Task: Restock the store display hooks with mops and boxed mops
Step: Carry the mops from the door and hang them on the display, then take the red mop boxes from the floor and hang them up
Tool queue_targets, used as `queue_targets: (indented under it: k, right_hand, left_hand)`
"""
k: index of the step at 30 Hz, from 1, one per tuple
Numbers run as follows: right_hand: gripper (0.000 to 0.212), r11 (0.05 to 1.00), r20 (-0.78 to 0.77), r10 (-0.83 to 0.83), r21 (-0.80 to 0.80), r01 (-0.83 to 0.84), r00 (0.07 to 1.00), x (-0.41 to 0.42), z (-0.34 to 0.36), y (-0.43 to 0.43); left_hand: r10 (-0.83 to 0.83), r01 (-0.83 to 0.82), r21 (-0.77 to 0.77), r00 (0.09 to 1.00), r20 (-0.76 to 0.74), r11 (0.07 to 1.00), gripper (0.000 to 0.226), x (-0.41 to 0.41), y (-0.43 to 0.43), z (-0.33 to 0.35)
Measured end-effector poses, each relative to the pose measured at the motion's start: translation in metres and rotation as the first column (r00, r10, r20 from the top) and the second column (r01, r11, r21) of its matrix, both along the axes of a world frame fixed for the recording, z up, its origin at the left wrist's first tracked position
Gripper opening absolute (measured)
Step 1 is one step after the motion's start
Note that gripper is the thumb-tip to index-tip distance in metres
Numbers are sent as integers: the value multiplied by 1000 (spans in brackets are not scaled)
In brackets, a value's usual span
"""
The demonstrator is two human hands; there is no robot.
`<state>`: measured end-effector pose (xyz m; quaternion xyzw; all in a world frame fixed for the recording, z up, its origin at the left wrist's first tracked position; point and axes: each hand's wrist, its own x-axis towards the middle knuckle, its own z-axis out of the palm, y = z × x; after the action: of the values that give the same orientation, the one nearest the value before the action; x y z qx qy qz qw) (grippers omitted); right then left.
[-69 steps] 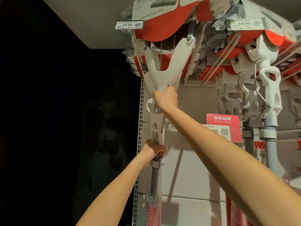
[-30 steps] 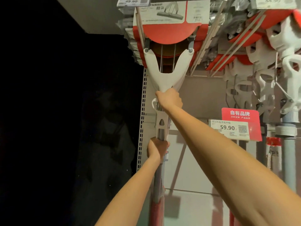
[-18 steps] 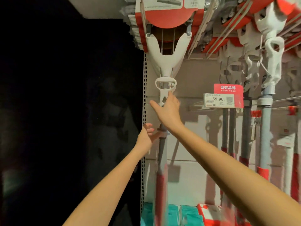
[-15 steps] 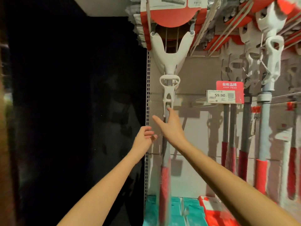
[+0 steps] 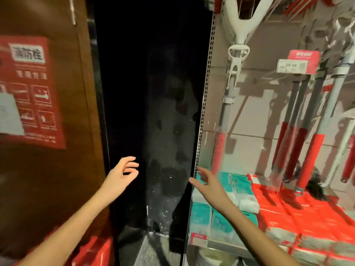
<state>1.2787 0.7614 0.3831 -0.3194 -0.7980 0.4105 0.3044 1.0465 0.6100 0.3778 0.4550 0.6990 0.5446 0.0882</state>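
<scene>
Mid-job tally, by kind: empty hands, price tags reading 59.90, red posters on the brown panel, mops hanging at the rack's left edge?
Empty hands: 2 (left hand, right hand)
Price tag reading 59.90: 1
Red poster: 1
Mop at the left edge: 1
Total: 5

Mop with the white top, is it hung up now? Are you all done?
Looks done: the white-topped mop hangs left of the other hanging mops, with no hand on it. In hand: nothing; the left hand and right hand are open and empty, down low. Left to do: hard to say; blurry red boxes at the lower left might be more stock.
</scene>
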Motion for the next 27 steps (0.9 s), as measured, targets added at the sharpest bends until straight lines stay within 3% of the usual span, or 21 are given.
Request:
queue_targets:
  k: [4, 8, 16, 21, 27]
  right_hand:
    - [51, 994, -34, 103, -23, -103, 994, -21, -5, -64]
    - [56, 975, -8, 207, -79, -207, 978, -42, -29, -133]
    - [60, 901, 91, 414, -182, -394, 906, -134, -65, -264]
    - [54, 886, 131, 441, -221, -407, 888, -208, -104, -322]
    - [53, 854, 202, 464, -360, -375, 863, -335, -196, -406]
  left_hand:
    - [109, -109, 26, 994, 7, 994, 36, -4, -95, -4]
    - [139, -140, -51, 990, -28, 989, 39, 1, -178, -21]
    - [354, -337, -178, 933, 69, 924, 34, -44, -338, -67]
    - [413, -362, -288, 900, 140, 887, 40, -85, -398, -115]
    - [462, -348, -464, 873, 156, 815, 26, -184, -468, -199]
